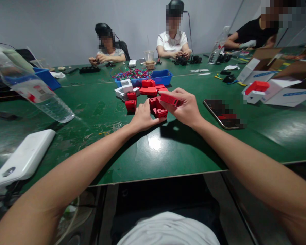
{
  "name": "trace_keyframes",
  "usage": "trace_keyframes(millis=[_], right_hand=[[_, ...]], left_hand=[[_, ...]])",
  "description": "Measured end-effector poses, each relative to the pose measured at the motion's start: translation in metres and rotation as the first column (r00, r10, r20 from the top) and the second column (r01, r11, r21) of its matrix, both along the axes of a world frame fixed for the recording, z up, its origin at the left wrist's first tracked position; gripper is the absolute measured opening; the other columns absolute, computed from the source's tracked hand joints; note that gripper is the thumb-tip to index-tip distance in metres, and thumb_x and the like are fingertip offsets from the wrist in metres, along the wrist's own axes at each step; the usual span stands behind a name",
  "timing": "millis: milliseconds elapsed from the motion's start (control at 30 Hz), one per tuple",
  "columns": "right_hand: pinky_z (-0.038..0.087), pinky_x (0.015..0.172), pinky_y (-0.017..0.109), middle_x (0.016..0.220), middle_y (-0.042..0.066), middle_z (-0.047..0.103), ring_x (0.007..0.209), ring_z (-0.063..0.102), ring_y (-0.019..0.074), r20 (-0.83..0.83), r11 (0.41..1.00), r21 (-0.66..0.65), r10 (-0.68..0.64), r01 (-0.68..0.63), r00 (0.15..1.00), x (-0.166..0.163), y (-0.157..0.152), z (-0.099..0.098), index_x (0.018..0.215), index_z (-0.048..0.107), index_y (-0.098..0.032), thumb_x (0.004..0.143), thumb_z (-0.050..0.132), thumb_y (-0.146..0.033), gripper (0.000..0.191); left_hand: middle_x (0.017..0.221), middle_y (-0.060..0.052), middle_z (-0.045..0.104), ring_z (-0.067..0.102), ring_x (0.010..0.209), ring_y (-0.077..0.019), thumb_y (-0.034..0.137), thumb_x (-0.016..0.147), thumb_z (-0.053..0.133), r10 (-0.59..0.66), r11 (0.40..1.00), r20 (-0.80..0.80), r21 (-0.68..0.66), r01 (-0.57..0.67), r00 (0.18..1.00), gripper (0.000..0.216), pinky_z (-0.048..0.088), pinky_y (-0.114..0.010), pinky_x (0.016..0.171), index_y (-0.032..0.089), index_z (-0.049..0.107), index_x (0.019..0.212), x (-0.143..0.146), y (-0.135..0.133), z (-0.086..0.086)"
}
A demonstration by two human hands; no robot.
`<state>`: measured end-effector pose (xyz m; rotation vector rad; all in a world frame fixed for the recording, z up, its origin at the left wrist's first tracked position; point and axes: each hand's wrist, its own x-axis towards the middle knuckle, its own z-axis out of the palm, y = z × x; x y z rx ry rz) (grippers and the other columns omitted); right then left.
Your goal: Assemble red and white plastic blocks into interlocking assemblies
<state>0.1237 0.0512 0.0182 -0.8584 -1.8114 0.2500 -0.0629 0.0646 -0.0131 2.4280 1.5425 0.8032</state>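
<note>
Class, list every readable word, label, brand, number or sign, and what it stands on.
No text is readable.
Clear plastic bottle at left: red-and-white label, blurred.
Front white cardboard box, blue stripe: marking too small.
Red plastic block in right hand: marks too small.
White collared shirt: chest mark, too small.
Flat dark phone: screen pixelated.

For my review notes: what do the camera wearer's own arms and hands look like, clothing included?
The left hand and right hand are ungloved. Both forearms are bare, with no sleeve, watch or bracelet visible. A white, creased top shows at the bottom edge.
</note>
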Motion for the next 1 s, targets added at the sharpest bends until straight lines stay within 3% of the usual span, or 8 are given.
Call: trace_keyframes(millis=[167, 300, 533, 800, 1000], right_hand=[[0.051, 0.090, 0.041, 0.106, 0.008, 0.062, 0.100, 0.059, 0.0231, 0.110, 0.990, 0.104, 0.081, -0.092, 0.991, -0.005, -0.006, 0.001, 0.101, 0.079, -0.028, 0.083, 0.071, -0.041, 0.024], [0.043, 0.105, 0.051, 0.130, 0.009, 0.056, 0.124, 0.051, 0.0293, 0.170, 0.992, 0.094, 0.073, -0.089, 0.983, -0.006, -0.005, -0.001, 0.100, 0.078, -0.029, 0.083, 0.072, -0.043, 0.023], [0.039, 0.110, 0.051, 0.135, 0.013, 0.054, 0.129, 0.049, 0.0305, 0.162, 0.996, 0.058, 0.057, -0.067, 0.985, -0.007, -0.002, -0.007, 0.110, 0.074, -0.023, 0.089, 0.063, -0.040, 0.029], [0.038, 0.110, 0.052, 0.136, 0.014, 0.056, 0.130, 0.049, 0.0295, 0.218, 0.995, 0.036, 0.083, -0.093, 0.972, -0.009, -0.004, -0.005, 0.111, 0.065, -0.022, 0.094, 0.055, -0.047, 0.032], [0.032, 0.112, 0.057, 0.146, 0.018, 0.049, 0.136, 0.041, 0.0334, 0.331, 0.997, 0.038, 0.049, -0.065, 0.942, -0.011, -0.001, -0.013, 0.111, 0.060, -0.019, 0.091, 0.054, -0.060, 0.046]], left_hand=[[0.136, -0.019, 0.055, 0.055, 0.120, -0.0378, 0.057, 0.065, 0.080, -0.040, 0.992, 0.060, 0.126, 0.033, 0.997, 0.096, 0.045, -0.053, 0.100, 0.015, 0.039, 0.140, -0.002, 0.001, -0.003], [0.142, -0.021, 0.050, 0.050, 0.129, -0.0393, 0.056, 0.064, 0.081, -0.092, 0.974, 0.051, 0.212, 0.080, 0.994, 0.101, 0.042, -0.054, 0.103, 0.015, 0.035, 0.144, -0.004, 0.004, -0.007], [0.145, -0.019, 0.048, 0.049, 0.131, -0.0379, 0.058, 0.068, 0.079, -0.205, 0.931, 0.050, 0.317, 0.179, 0.978, 0.100, 0.041, -0.054, 0.106, 0.019, 0.031, 0.146, -0.005, 0.005, -0.007], [0.141, -0.022, 0.050, 0.049, 0.131, -0.0395, 0.058, 0.068, 0.077, -0.198, 0.942, 0.044, 0.285, 0.178, 0.979, 0.101, 0.041, -0.056, 0.106, 0.015, 0.029, 0.146, -0.004, 0.006, -0.007], [0.146, -0.021, 0.047, 0.047, 0.134, -0.0386, 0.055, 0.068, 0.077, -0.187, 0.961, 0.049, 0.217, 0.172, 0.981, 0.100, 0.039, -0.056, 0.107, 0.017, 0.029, 0.147, -0.004, 0.006, -0.006]])
